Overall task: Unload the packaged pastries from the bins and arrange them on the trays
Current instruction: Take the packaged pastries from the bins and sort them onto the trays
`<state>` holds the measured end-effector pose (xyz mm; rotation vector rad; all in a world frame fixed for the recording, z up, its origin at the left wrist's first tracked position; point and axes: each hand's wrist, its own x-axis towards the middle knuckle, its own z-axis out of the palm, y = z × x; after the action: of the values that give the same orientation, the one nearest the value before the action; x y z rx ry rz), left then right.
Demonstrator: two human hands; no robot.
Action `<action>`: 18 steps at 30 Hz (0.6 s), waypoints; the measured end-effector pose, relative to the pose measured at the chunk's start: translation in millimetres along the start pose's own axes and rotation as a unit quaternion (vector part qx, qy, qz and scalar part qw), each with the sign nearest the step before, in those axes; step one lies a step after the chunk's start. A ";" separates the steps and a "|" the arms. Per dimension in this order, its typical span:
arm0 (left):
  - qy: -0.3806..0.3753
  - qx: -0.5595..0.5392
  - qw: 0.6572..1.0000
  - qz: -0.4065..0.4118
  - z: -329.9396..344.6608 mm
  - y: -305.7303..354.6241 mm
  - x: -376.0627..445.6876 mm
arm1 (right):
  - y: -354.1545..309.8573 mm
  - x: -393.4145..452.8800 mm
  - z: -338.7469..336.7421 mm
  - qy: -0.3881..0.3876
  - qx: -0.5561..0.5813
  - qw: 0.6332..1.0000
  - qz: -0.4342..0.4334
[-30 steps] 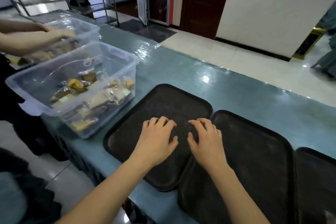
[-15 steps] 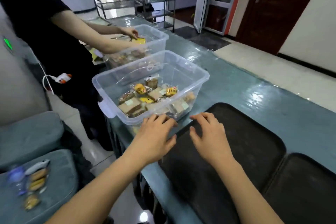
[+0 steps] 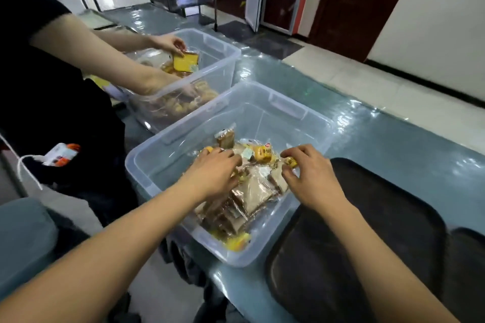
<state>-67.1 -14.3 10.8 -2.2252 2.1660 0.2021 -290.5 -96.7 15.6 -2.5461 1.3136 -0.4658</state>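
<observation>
Head view showed our left hand point(image 3: 212, 173) curled down among the packaged pastries point(image 3: 252, 191) in the near bin point(image 3: 296, 110), our right hand point(image 3: 312, 178) pinching a small yellow packet point(image 3: 291, 162); we judged them light, crinkly, slippery, crushable, best pinched by the wrapper edges

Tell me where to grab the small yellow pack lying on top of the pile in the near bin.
Pinch the yellow pack across its short sides, coming straight down from above. It lies flat and exposed on the pile between the left hand and right hand, and the bin walls block a sideways approach.
</observation>
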 end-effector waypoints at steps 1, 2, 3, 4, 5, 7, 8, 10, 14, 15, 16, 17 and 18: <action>-0.015 0.010 1.000 0.007 3.9 -11.5 12.4 | -2.2 11.0 3.4 -0.016 -0.015 1.000 0.010; -0.031 0.018 0.999 0.013 8.1 -21.8 24.2 | -4.5 22.9 7.2 -0.036 -0.031 0.999 0.017; -0.047 0.024 0.998 0.017 11.7 -30.6 35.4 | -7.0 36.1 11.6 -0.058 -0.050 0.997 0.022; -0.061 0.027 0.998 0.019 15.4 -38.0 45.6 | -9.2 50.0 16.8 -0.081 -0.070 0.994 0.025; -0.076 0.031 0.996 0.019 19.7 -45.1 55.0 | -11.1 65.2 23.4 -0.107 -0.090 0.990 0.025; -0.099 0.057 0.993 0.015 29.4 -57.8 70.4 | -12.5 96.8 40.7 -0.155 -0.129 0.979 0.017; -0.110 0.072 0.991 0.014 34.4 -63.9 76.4 | -11.6 112.5 51.1 -0.175 -0.143 0.974 0.011; -0.132 0.090 0.987 0.014 43.3 -73.5 85.0 | -8.2 140.6 73.7 -0.207 -0.168 0.964 -0.003; -0.122 0.112 0.986 0.011 58.0 -82.3 94.9 | 2.0 179.0 114.1 -0.268 -0.247 0.931 -0.029; -0.115 0.116 0.986 0.007 61.9 -83.6 97.4 | 5.2 184.5 122.3 -0.285 -0.258 0.922 -0.033; -0.110 0.122 0.986 0.001 64.9 -84.7 99.2 | 6.8 188.0 128.4 -0.302 -0.267 0.915 -0.034; -0.106 0.132 0.986 -0.005 66.4 -85.5 100.7 | 8.3 190.4 133.6 -0.315 -0.270 0.909 -0.032; -0.102 0.144 0.984 -0.012 66.8 -85.8 102.1 | 8.1 192.1 136.0 -0.326 -0.272 0.905 -0.026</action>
<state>15.9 -105.6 -72.9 -1.9759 1.9237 0.1024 -139.4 -250.2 -79.6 -2.7533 1.2105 0.8069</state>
